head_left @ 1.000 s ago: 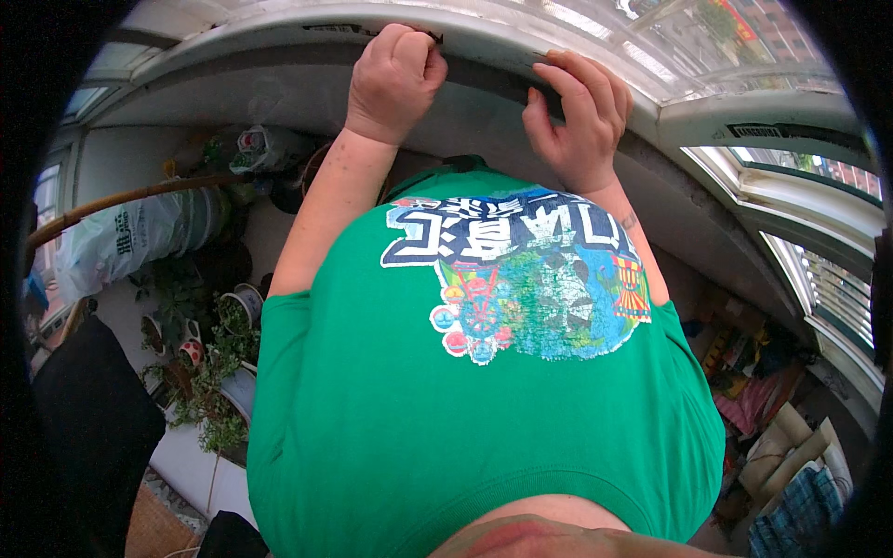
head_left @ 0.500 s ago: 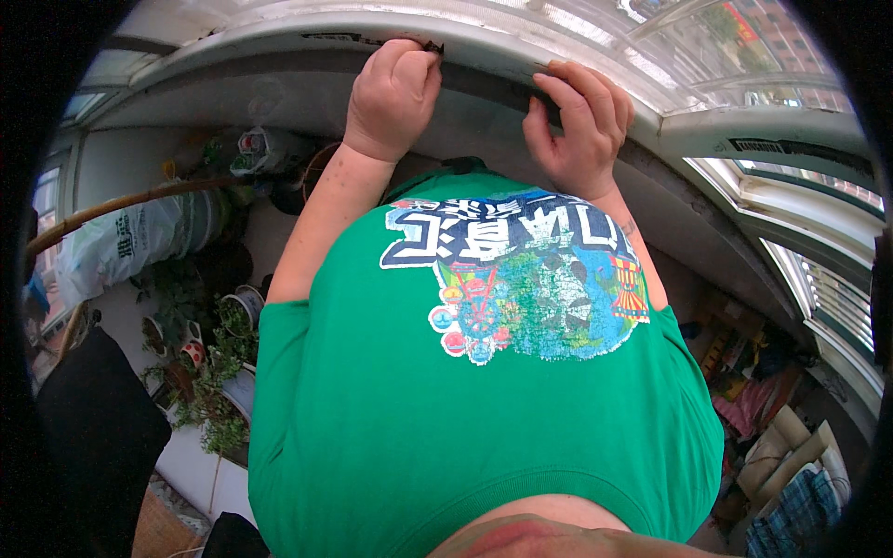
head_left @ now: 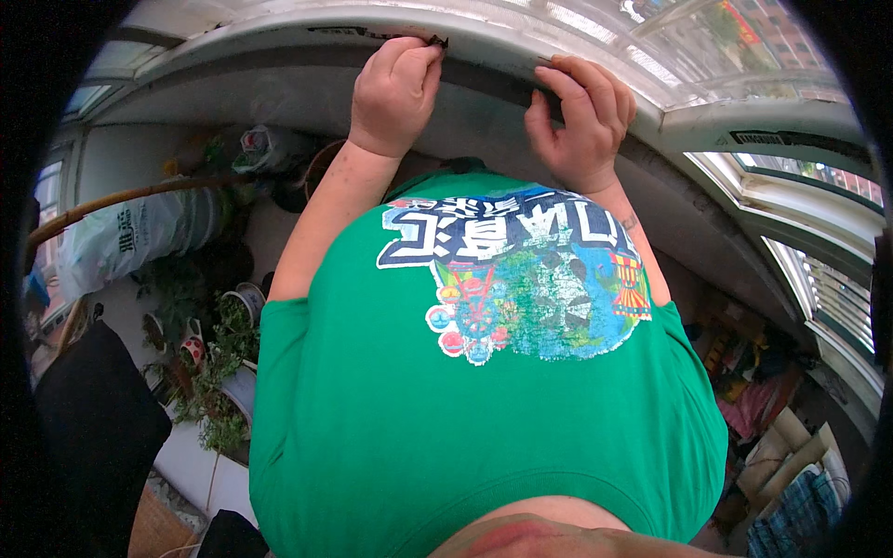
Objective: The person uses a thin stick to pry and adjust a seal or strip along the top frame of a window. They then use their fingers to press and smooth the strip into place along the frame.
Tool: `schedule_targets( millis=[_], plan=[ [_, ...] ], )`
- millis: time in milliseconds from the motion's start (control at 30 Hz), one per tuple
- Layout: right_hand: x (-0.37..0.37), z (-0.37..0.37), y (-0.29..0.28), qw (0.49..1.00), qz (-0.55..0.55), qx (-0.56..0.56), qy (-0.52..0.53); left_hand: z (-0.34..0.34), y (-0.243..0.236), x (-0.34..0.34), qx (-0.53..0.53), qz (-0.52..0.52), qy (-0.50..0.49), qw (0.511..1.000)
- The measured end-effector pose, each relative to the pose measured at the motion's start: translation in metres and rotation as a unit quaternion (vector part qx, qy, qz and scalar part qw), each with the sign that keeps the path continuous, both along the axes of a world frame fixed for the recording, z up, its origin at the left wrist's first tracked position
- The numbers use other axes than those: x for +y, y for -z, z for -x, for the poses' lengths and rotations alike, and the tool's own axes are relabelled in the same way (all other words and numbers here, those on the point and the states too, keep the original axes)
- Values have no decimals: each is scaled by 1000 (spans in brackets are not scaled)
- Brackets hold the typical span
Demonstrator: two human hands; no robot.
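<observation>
High in the view, my left hand (head_left: 394, 98) is closed in a pinch at the pale window frame (head_left: 507, 58). A small, dark, crumpled scrap (head_left: 437, 42) sticks out at its fingertips; it looks like peeled film, though its kind is unclear. From the hand leftward along the frame runs a dark, ragged strip (head_left: 337, 31). Further right, my right hand (head_left: 588, 116) rests its fingertips against the same frame. Its fingers are bent, with the thumb held apart from them, and I see nothing in its grasp.
To the left are potted plants (head_left: 223, 381), a filled white plastic bag (head_left: 126, 237) and a long curved pole (head_left: 139, 197). Cardboard pieces (head_left: 786, 456) and piled cloth (head_left: 758, 405) lie at the lower right. Another window frame (head_left: 772, 135) bears a dark strip.
Both hands stay at nearly the same places on the frame. My right index finger has shifted slightly up; the scrap remains at my left fingertips.
</observation>
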State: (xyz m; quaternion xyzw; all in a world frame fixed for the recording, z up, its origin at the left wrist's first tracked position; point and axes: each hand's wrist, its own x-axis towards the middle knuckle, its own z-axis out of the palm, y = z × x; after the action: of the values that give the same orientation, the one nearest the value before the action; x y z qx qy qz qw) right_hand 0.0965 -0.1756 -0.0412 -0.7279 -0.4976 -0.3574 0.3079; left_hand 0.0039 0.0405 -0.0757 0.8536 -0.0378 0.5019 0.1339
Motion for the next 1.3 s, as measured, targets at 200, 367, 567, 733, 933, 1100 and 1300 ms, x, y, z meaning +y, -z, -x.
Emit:
schedule_targets(
  millis=[200,367,567,733,933,1100,1300],
  plan=[
    [2,1,1,1000,4,5,-5,0,1,-2,-13,-15,-27,999],
    [3,3,1,1000,9,-6,-3,-1,1,-6,-18,-52,-79,995],
    [4,3,1,1000,4,-6,-11,-4,1,-8,-24,-56,-97,993],
    [5,3,2,1000,9,-5,-10,-5,2,-5,-32,-49,-88,994],
    [4,3,6,1000,21,-15,-9,8,0,3,-24,-21,-84,996],
    [5,3,5,1000,22,-7,-9,8,3,1,-28,-8,-79,996],
    [5,4,3,1000,22,-14,-4,5,2,-2,-23,-31,-89,995]
  ],
)
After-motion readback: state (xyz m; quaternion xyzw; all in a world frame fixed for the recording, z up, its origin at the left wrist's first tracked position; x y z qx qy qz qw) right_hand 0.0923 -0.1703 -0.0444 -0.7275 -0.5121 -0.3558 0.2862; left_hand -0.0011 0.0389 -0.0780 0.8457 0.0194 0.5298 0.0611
